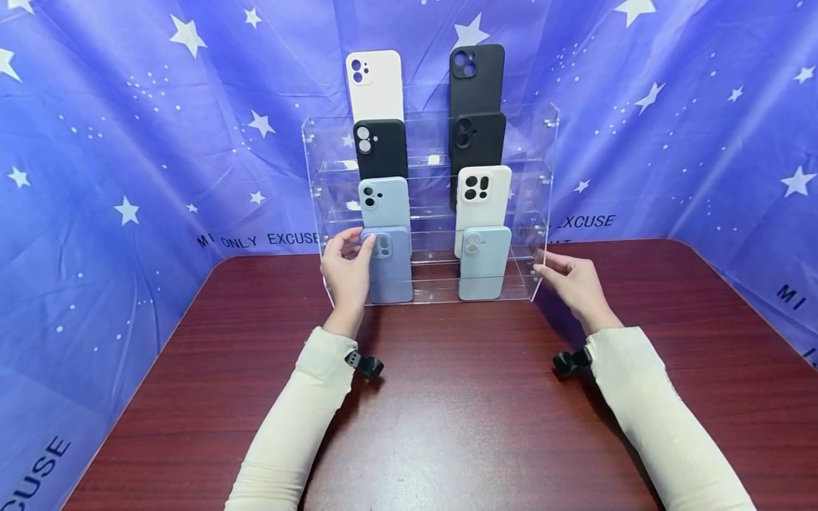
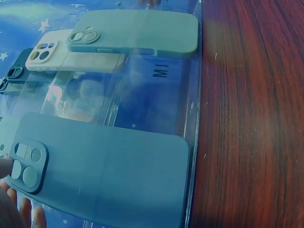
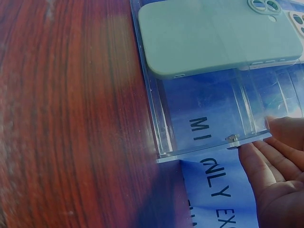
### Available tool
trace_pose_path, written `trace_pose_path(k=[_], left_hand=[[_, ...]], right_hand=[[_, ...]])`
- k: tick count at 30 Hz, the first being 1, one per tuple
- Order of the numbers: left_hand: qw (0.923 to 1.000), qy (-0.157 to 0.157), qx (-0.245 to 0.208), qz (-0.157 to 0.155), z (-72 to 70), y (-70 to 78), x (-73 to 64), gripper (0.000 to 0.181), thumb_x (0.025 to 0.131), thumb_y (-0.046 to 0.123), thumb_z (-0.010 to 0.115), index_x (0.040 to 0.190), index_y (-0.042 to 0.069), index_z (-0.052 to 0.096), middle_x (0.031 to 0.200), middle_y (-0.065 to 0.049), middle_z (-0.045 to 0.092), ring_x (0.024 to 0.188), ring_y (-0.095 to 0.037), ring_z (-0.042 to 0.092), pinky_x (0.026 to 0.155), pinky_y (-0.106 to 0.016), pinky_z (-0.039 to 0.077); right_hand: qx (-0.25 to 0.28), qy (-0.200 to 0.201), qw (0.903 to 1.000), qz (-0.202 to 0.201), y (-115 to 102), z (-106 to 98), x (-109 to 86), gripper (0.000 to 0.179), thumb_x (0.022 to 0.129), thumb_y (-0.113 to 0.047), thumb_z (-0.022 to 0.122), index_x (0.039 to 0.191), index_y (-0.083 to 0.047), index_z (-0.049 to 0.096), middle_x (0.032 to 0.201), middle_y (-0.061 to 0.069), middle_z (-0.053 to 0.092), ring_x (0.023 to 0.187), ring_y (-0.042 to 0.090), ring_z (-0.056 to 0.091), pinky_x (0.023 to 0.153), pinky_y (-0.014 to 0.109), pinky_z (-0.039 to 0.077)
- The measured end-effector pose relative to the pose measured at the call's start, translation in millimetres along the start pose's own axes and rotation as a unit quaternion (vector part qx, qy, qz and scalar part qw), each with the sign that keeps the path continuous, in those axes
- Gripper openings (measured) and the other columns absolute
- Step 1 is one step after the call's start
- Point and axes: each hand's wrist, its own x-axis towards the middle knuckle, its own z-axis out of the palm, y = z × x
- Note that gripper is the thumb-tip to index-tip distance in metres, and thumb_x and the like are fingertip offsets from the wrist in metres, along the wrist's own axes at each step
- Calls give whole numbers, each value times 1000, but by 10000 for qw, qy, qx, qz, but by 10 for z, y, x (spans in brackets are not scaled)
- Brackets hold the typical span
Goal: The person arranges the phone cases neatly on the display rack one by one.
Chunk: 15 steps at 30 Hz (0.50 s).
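A clear acrylic display rack [image 1: 434, 291] stands on the table with phone cases leaning in two columns on its tiers. My left hand [image 1: 348, 273] pinches the top left corner of the lavender-blue phone case [image 1: 391, 277] on the lowest tier; in the left wrist view the thumb lies by its camera cutout and other fingertips [image 2: 39, 217] show below its edge. With thumb and fingers my right hand [image 1: 578, 287] grips the rack's right side panel [image 3: 213, 145]. Near that hand, on the lowest tier, leans a mint-green phone case [image 1: 484, 264].
Behind the lavender-blue case rise a light blue case [image 1: 385, 202], a black case [image 1: 381, 152] and a white case [image 1: 375, 89]. The right column holds another white case [image 1: 484, 206] and two black ones. A starry blue curtain [image 1: 128, 142] hangs behind the dark red table [image 1: 441, 411].
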Motion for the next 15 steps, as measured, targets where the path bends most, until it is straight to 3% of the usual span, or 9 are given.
trace_pose_path(k=[6, 12, 15], left_hand=[[9996, 106, 151, 192, 5, 12, -3, 25, 76, 21, 77, 97, 8, 71, 93, -4, 61, 82, -15, 57, 72, -24, 53], [9991, 173, -189, 337, -31, 71, 58, 25, 77, 17, 77, 97, 4, 71, 94, -7, 60, 87, -26, 57, 71, -25, 52], [9982, 268, -396, 351, -115, 114, 129, 25, 78, 16, 77, 97, 2, 71, 95, -9, 61, 86, -29, 57, 71, -25, 50]], right_hand=[[-36, -16, 10000, 14, -12, -10, -13, 39, 91, -8, 62, 125, 9, 54, 86, -21, 64, 76, -11, 58, 72, 10, 53], [-204, 47, 9998, -20, 9, -4, -4, 40, 90, -10, 63, 124, 9, 55, 81, -25, 62, 75, -12, 57, 70, 6, 51], [-96, 3, 10000, 8, 49, 4, 4, 41, 89, -10, 64, 124, 10, 55, 79, -29, 61, 74, -12, 58, 70, 8, 52]])
